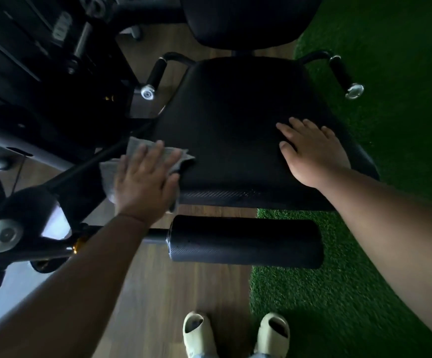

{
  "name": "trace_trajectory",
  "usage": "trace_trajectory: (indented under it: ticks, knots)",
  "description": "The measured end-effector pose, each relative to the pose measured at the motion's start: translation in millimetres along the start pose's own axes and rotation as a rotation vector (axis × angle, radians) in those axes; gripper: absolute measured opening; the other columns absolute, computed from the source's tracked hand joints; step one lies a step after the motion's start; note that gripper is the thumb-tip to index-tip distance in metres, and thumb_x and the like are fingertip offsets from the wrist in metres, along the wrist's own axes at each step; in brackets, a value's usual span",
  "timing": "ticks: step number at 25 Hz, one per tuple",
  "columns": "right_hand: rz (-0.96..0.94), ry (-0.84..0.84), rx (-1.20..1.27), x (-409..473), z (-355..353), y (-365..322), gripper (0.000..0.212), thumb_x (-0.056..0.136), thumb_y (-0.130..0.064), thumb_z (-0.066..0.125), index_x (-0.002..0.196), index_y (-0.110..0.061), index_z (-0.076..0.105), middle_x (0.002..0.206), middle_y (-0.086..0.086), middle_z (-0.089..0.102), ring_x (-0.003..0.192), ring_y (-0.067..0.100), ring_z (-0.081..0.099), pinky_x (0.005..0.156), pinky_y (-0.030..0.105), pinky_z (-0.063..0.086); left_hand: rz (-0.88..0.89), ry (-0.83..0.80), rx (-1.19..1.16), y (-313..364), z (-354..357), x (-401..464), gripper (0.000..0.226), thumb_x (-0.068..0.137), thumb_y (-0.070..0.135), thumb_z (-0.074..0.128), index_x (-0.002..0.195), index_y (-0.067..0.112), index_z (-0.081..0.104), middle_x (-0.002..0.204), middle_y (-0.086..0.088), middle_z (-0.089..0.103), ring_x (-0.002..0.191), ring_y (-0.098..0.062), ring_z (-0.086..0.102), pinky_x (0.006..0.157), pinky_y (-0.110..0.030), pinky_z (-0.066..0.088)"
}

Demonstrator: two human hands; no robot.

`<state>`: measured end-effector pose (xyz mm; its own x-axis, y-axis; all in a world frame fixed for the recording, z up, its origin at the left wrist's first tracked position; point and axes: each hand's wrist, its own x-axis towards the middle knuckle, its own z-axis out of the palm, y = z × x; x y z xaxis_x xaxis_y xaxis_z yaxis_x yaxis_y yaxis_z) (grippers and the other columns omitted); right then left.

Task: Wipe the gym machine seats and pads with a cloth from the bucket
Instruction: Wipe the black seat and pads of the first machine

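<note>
Head view: both bare arms reach forward and down over the black seat (235, 130) of the gym machine. The left hand (145, 182) lies palm down at the seat's near left corner, fingers straight and spread, its grip fully open and pressing flat on a grey cloth (137, 148). The cloth is crumpled under the palm, partly on the seat's left edge and partly hanging off it to the left. The right hand (310, 151) lies palm down on the right side of the seat, well apart from the cloth, fingers straight and slightly fanned; its grip is open too and holds nothing, only resting on the padding. Just below the seat's front edge sits a black roller pad (245, 241). Behind the seat stands the backrest (248, 19), with a handle (154, 73) on either side.
</note>
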<state>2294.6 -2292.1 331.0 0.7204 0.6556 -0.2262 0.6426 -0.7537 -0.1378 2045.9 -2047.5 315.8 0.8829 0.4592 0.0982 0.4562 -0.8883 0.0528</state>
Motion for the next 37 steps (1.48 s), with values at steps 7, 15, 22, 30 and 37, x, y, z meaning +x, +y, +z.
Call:
trace_trajectory:
  ticks: [7,15,22,30,37]
  knots:
    - [-0.004,0.033,-0.005,2,3,-2,0.055,0.103,-0.046,0.022,0.157,-0.035,0.021,0.166,-0.004,0.019,0.152,0.023,0.015,0.123,0.047,0.013,0.009,0.255,-0.106,100,24,-2,0.043,0.099,0.043,0.041,0.138,0.035,0.057,0.146,0.005,0.054,0.137,-0.028,0.046,0.113,-0.055,0.023]
    - [-0.019,0.030,0.025,4,1,2,0.054,0.103,-0.044,0.023,0.156,-0.036,0.023,0.165,-0.004,0.021,0.152,0.022,0.017,0.122,0.046,0.013,0.235,0.204,0.028,68,21,-3,0.047,0.103,0.048,0.029,0.147,0.039,0.040,0.151,0.003,0.049,0.138,-0.027,0.046,0.111,-0.052,0.031]
    - [-0.021,0.031,0.013,5,4,2,0.055,0.103,-0.044,0.022,0.156,-0.035,0.023,0.165,-0.003,0.021,0.152,0.023,0.016,0.122,0.046,0.012,-0.142,0.228,-0.134,92,18,3,0.042,0.101,0.041,0.038,0.136,0.032,0.060,0.145,0.004,0.055,0.140,-0.026,0.044,0.114,-0.053,0.022]
    - [0.008,0.064,0.332,19,-1,13,0.058,0.093,-0.041,0.018,0.143,-0.037,0.049,0.154,-0.001,0.043,0.137,0.025,0.043,0.112,0.045,0.034,0.062,-0.081,-0.565,200,-15,17,0.053,0.097,0.044,0.039,0.148,0.032,0.045,0.160,0.008,0.033,0.150,-0.012,0.023,0.122,-0.041,0.007]
    - [0.067,0.502,0.707,-41,-30,-41,0.035,0.095,-0.036,0.047,0.119,-0.019,0.065,0.116,-0.004,0.064,0.102,0.009,0.058,0.094,0.039,0.049,-0.089,-0.138,-0.126,12,-31,12,0.056,0.097,0.049,0.042,0.151,0.031,0.040,0.160,-0.003,0.033,0.148,-0.025,0.027,0.119,-0.049,0.020]
